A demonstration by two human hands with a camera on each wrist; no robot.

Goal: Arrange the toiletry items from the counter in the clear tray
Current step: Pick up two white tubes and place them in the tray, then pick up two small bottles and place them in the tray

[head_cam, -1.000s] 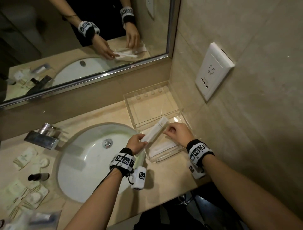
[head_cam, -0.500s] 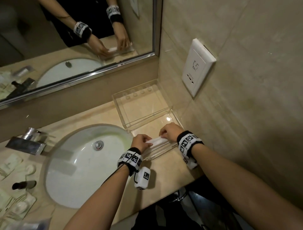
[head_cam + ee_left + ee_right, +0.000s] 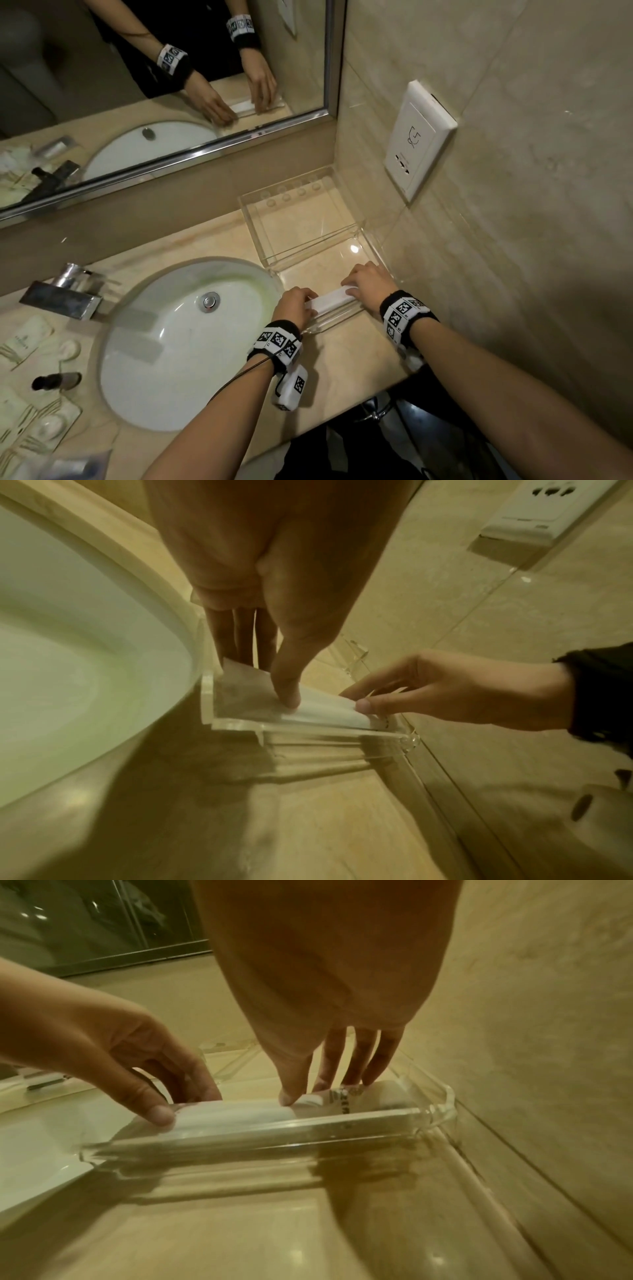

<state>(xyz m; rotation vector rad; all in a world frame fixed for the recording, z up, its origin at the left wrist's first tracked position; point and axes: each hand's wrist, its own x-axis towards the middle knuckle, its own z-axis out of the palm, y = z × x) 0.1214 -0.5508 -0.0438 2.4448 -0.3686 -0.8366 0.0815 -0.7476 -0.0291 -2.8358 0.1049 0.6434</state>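
Note:
A clear tray (image 3: 260,236) with two compartments stands on the counter, right of the sink and against the side wall. A long white packet (image 3: 334,298) lies flat along the front wall of the near compartment. My left hand (image 3: 305,305) pinches its left end between thumb and fingers (image 3: 286,696). My right hand (image 3: 352,286) pinches its right end, the thumb (image 3: 291,1093) on the near side and the fingers behind. The right wrist view shows the packet (image 3: 240,1112) behind the tray's front wall (image 3: 274,1130). The far compartment holds nothing.
A white sink (image 3: 178,342) with a metal faucet (image 3: 65,294) fills the middle of the counter. Several pale sachets (image 3: 24,346) and a small dark bottle (image 3: 56,382) lie at its left. A wall socket (image 3: 416,140) sits above the tray, and the counter edge (image 3: 342,414) runs close behind my wrists.
The white packet was tilted with its far end raised over the tray. Both hands have lowered it, and it now lies flat in the near compartment.

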